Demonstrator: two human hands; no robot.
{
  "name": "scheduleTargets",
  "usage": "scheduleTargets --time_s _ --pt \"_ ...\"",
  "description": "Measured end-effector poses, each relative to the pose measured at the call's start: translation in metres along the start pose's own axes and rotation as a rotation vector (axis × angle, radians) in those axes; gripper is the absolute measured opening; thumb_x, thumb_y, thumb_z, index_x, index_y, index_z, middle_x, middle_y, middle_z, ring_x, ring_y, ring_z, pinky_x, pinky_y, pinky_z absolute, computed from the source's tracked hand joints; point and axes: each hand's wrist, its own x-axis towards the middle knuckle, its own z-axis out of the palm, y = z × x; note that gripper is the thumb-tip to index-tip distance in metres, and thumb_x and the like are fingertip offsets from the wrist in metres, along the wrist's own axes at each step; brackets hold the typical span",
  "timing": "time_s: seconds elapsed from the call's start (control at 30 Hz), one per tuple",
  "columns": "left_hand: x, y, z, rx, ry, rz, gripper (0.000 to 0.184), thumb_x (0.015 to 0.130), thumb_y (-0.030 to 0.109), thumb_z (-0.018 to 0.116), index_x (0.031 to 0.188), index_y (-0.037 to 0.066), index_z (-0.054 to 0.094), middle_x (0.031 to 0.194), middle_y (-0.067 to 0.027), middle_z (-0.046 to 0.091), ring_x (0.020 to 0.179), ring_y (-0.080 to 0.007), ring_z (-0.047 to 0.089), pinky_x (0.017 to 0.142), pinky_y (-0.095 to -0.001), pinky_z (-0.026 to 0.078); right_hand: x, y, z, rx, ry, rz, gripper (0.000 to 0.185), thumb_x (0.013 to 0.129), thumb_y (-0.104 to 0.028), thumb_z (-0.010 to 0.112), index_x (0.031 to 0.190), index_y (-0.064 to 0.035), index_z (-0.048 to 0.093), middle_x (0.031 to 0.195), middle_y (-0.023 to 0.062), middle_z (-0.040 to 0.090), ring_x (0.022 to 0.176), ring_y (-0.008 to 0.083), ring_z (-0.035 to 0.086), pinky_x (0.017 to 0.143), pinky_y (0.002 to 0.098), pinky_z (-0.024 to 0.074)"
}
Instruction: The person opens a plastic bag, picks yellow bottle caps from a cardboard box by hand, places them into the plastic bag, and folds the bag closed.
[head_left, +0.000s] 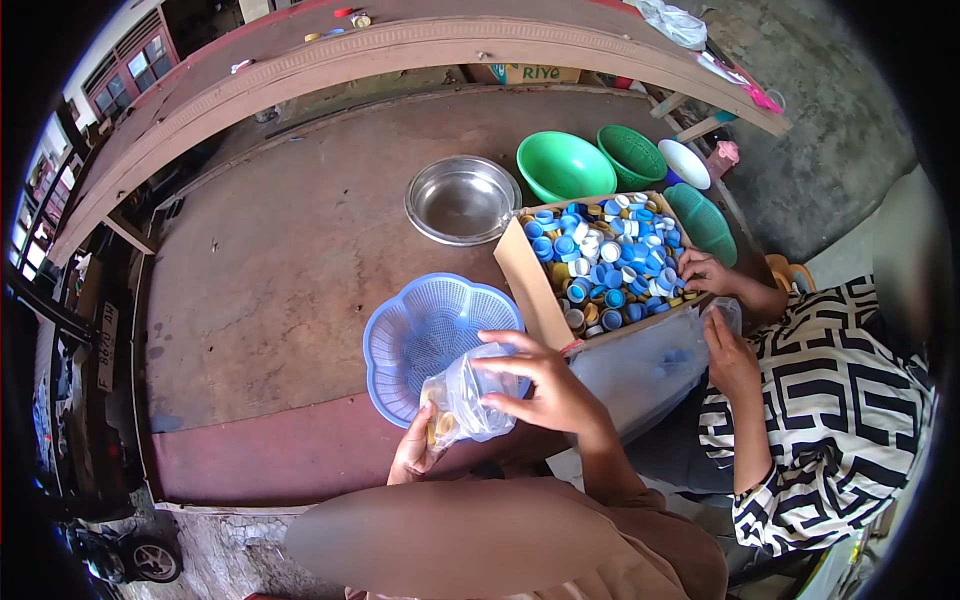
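Note:
My left hand point(412, 450) grips the lower left side of a clear plastic bag point(474, 392) with yellow bottle caps point(440, 425) inside. At the bag's upper part is my right hand point(545, 380), its fingers curved around the loose plastic. Beneath the bag, a blue woven plastic basket point(385, 345) stands on the table; part of its inside is hidden by the bag and my hands. To the right is a cardboard box point(530, 280) full of blue, white and yellow bottle caps point(610, 260).
A co-worker in a patterned top point(830, 400) has one hand point(705, 272) at the box's caps and the other by a clear bag point(640, 375). Beyond stand a metal bowl point(462, 200), a green bowl point(565, 165) and green baskets point(630, 155). A raised wooden bench point(400, 55) crosses behind.

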Motion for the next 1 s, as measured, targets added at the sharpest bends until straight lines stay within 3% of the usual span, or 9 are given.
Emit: scheduleTargets --time_s 0.07,0.13,0.2,0.33,0.5,0.63,0.73,0.83,1.0 --pt "0.003 -0.001 -0.004 -0.029 0.024 -0.018 0.045 0.086 0.042 0.049 0.117 0.010 0.044 0.096 -0.0042 0.060 0.070 -0.0136 0.062 0.047 -0.0216 0.050 0.000 0.008 -0.020 0.079 0.145 -0.135 0.028 0.069 -0.007 0.070 0.096 -0.0071 0.064 0.114 0.0137 0.052 0.090 0.0160 0.057 0.060 0.0227 0.0498" --pt "0.004 -0.001 -0.006 -0.048 0.017 -0.015 0.045 0.085 0.042 0.050 0.116 0.010 0.045 0.096 -0.0043 0.060 0.070 -0.0141 0.062 0.048 -0.0224 0.050 -0.007 0.038 -0.044 -0.052 0.518 -0.119 0.016 0.070 -0.003 0.066 0.086 -0.0039 0.063 0.097 0.0105 0.056 0.075 0.0144 0.058 0.059 0.0231 0.0485" --pt "0.003 -0.003 -0.009 -0.057 0.006 -0.020 0.045 0.085 0.041 0.051 0.116 0.010 0.045 0.096 -0.0044 0.060 0.070 -0.0143 0.062 0.048 -0.0232 0.051 -0.015 0.065 -0.071 -0.383 0.682 0.250 0.014 0.071 0.002 0.060 0.084 -0.0044 0.063 0.086 0.0079 0.056 0.065 0.0152 0.057 0.053 0.0254 0.0443" --pt "0.005 -0.002 -0.013 -0.055 -0.029 -0.024 0.045 0.084 0.041 0.052 0.116 0.009 0.045 0.096 -0.0046 0.060 0.071 -0.0144 0.062 0.048 -0.0242 0.051 -0.035 0.127 -0.089 -1.101 0.472 0.377 0.019 0.064 -0.007 0.066 0.082 -0.0129 0.065 0.086 0.0049 0.051 0.084 0.0233 0.050 0.074 0.0365 0.0394" --pt "0.003 -0.003 -0.015 -0.066 -0.012 -0.025 0.046 0.084 0.040 0.053 0.116 0.009 0.045 0.096 -0.0048 0.060 0.071 -0.0151 0.062 0.047 -0.0243 0.052 -0.034 0.157 -0.090 -1.083 0.416 0.485 0.010 0.063 -0.016 0.070 0.072 -0.0161 0.067 0.088 0.0046 0.050 0.091 0.0246 0.047 0.079 0.0386 0.0363" --pt "-0.002 -0.001 -0.009 -0.087 -0.004 -0.011 0.046 0.083 0.040 0.054 0.116 0.009 0.045 0.095 -0.0051 0.060 0.071 -0.0157 0.062 0.049 -0.0252 0.052 -0.044 0.189 -0.106 -0.546 0.651 0.352 0.022 0.071 -0.027 0.068 0.080 -0.0065 0.067 0.094 0.0111 0.058 0.085 0.0287 0.055 0.075 0.0368 0.0428" --pt "0.001 -0.001 -0.011 -0.086 -0.017 -0.014 0.046 0.083 0.039 0.054 0.116 0.008 0.045 0.095 -0.0056 0.060 0.071 -0.0160 0.062 0.049 -0.0254 0.053 -0.036 0.161 -0.095 -0.064 0.818 0.467 0.023 0.079 -0.020 0.062 0.089 0.0008 0.063 0.098 0.0103 0.059 0.089 0.0202 0.056 0.079 0.0297 0.0423" --pt "0.003 -0.002 -0.007 -0.079 -0.016 -0.024 0.046 0.083 0.039 0.055 0.116 0.008 0.044 0.094 -0.0060 0.060 0.071 -0.0161 0.062 0.049 -0.0252 0.053 -0.023 0.096 -0.073 0.304 0.646 0.357 0.021 0.080 -0.013 0.059 0.094 0.0026 0.060 0.107 0.0095 0.055 0.102 0.0184 0.050 0.088 0.0288 0.0360" --pt "-0.002 0.000 0.004 -0.004 -0.043 0.007 0.048 0.083 0.040 0.055 0.116 0.007 0.044 0.094 -0.0057 0.060 0.072 -0.0147 0.062 0.048 -0.0242 0.052 -0.008 0.007 -0.039 0.035 0.164 -0.014 0.012 0.068 -0.014 0.070 0.078 -0.0108 0.066 0.124 0.0077 0.044 0.122 0.0290 0.030 0.102 0.0420 0.0176"
